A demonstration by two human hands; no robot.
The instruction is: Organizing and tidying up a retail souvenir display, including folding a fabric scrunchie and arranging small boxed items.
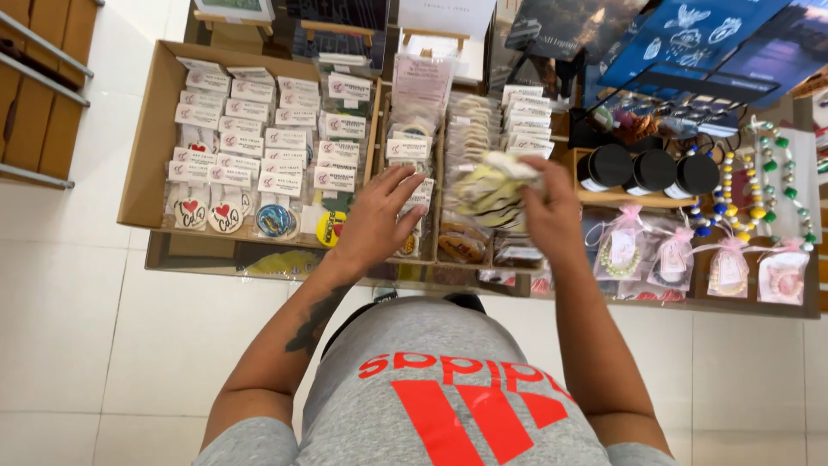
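Clear packets (493, 192) pinched between right fingers (536, 183).

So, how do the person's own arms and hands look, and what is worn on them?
Both arms are bare from the short grey sleeves down. The left forearm carries a dark tattoo. The left hand and right hand wear no gloves; no rings or watch can be seen.

The person stretches both bare arms forward. The left hand (377, 217) is palm down, its fingers spread and slightly bent, holding nothing. The right hand (545, 211) is raised a little higher, its fingers closed in a pinch. The left forearm carries a dark tattoo.
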